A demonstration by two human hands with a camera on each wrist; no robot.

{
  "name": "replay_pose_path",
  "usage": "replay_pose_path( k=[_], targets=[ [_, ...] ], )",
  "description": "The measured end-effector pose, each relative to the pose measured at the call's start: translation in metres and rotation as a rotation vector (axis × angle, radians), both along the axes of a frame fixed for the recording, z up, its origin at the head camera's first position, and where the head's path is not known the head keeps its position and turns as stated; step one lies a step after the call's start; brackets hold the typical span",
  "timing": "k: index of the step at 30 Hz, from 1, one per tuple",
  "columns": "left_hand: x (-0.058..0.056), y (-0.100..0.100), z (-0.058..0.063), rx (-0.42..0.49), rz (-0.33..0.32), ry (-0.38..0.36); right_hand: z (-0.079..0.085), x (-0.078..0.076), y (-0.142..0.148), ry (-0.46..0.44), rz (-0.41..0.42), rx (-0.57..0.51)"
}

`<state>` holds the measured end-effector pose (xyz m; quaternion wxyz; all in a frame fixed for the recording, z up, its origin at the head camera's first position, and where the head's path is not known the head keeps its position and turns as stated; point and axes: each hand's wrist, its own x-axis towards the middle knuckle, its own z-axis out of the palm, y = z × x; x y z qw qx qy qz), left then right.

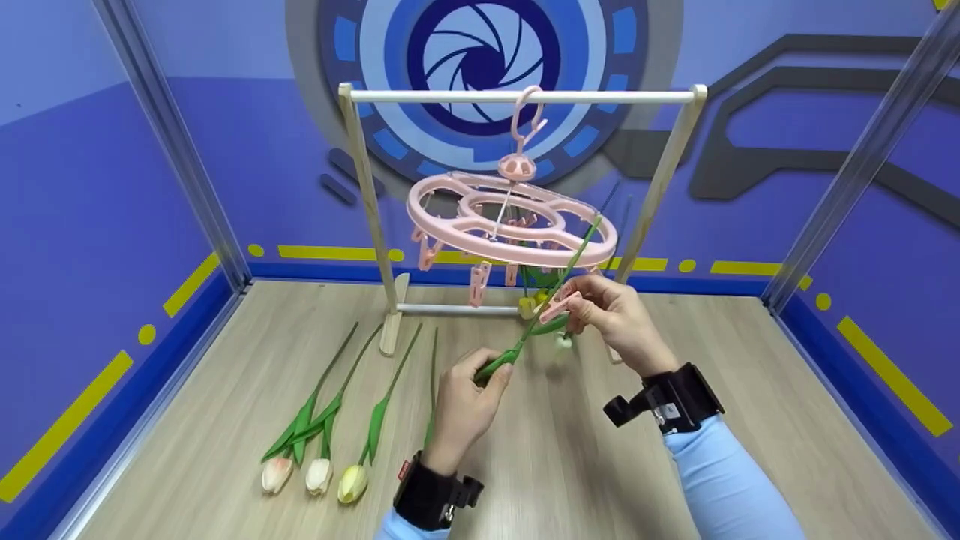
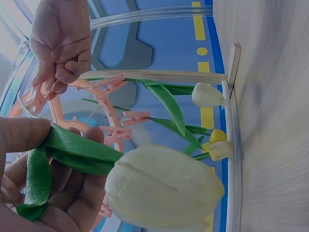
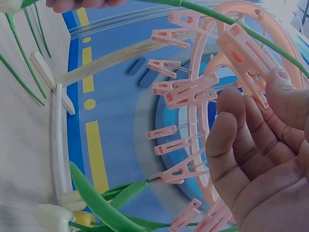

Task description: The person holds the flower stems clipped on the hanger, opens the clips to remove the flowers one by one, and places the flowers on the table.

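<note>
My left hand (image 1: 465,401) grips a tulip by its green leaves and stem. The tulip's pale cream bloom (image 2: 164,188) points down toward the wrist, and its stem (image 1: 568,268) slants up to the right, across the hanger's rim. With thumb and fingers, my right hand (image 1: 619,322) pinches a pink clothespin (image 3: 246,53) beside that stem; whether the stem lies between its jaws I cannot tell. The clothespin belongs to a round pink clip hanger (image 1: 487,244). Other tulips, including a white tulip (image 2: 207,95), hang bloom-down from its clips.
The hanger hooks over the top bar of a wooden rack (image 1: 450,97). On the table (image 1: 202,427) at left lie a pinkish tulip (image 1: 276,475), a white tulip (image 1: 319,475) and a yellow tulip (image 1: 352,484). Another stem (image 1: 433,367) runs behind my left hand.
</note>
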<state>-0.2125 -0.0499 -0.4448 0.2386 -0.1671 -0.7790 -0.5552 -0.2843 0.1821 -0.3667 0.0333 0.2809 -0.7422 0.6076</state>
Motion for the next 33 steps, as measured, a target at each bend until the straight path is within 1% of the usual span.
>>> replay_pose_path(
  k=[9,15,21,29,33],
  targets=[
    [0.000,0.000,-0.002,0.009,-0.007,0.001,0.000,0.000,0.001,-0.006,-0.049,0.033],
    [0.000,-0.001,-0.001,0.007,-0.002,-0.004,-0.001,-0.002,0.001,-0.015,-0.045,0.028],
    [0.002,-0.003,0.002,-0.001,0.005,-0.022,-0.001,-0.002,0.002,-0.066,-0.044,-0.006],
    [0.002,-0.008,0.006,0.015,-0.017,-0.057,0.000,-0.001,0.000,-0.148,-0.036,-0.092],
    [0.002,-0.012,0.007,0.008,-0.018,-0.058,0.000,-0.001,0.001,-0.173,-0.042,-0.116]
  ],
)
